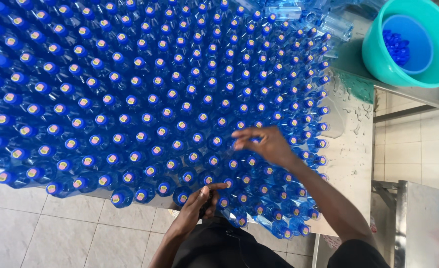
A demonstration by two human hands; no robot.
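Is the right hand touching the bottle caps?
Touching: the head view shows the right hand with fingertips resting on the blue bottle caps.

Clear blue plastic bottles with blue screw caps (160,99) stand upright, packed cap to cap in a dense block that fills most of the view from the head camera. Rows run roughly diagonal; most caps carry a small round yellow-pink sticker on top, while a few at the far left edge are plain blue. One capped bottle (242,142) near the right side of the block sits under fingertips, touching them. Another capped bottle (223,201) at the near edge stands just beside a pointing finger. Bottles at the near right corner lean outward slightly.
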